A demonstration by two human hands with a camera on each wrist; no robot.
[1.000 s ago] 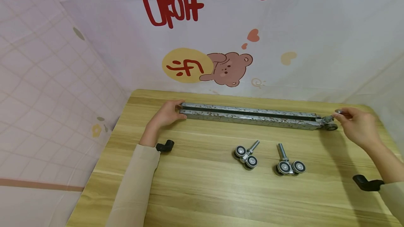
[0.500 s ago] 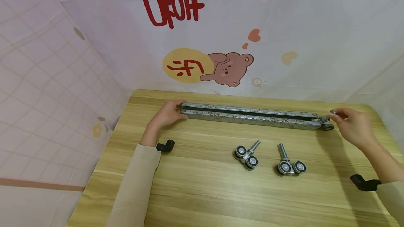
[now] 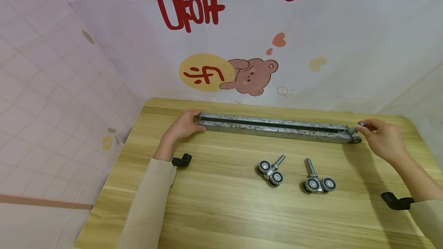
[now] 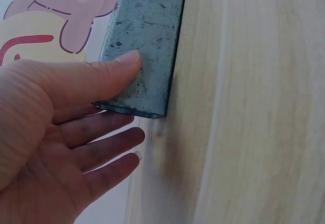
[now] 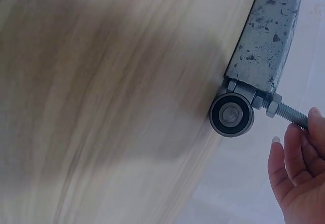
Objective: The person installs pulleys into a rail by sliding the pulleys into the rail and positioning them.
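A long, scuffed grey metal rail (image 3: 273,132) with a slot along its top lies near the table's back edge. My left hand (image 3: 183,123) grips its left end; the left wrist view has the thumb flat on the side of the rail (image 4: 144,36) and the other fingers beyond it. At the opposite end, my right hand (image 3: 385,138) pinches the threaded bolt of a roller trolley (image 3: 355,140). Its front wheels sit inside the rail's mouth, while a rear wheel (image 5: 231,114) stays outside. The bolt (image 5: 292,115) points up through the slot line.
Two more roller trolleys lie in front of the rail, a left one (image 3: 265,166) and a right one (image 3: 312,184), bolts pointing away. Black wrist mounts (image 3: 182,160) stick out by the sleeves. Behind the wooden table (image 3: 242,218) hangs a printed white cloth (image 3: 131,49).
My right hand has moved left, pushing the roller trolley farther into the rail's right end. The left hand keeps its grip, and the two loose trolleys stay put.
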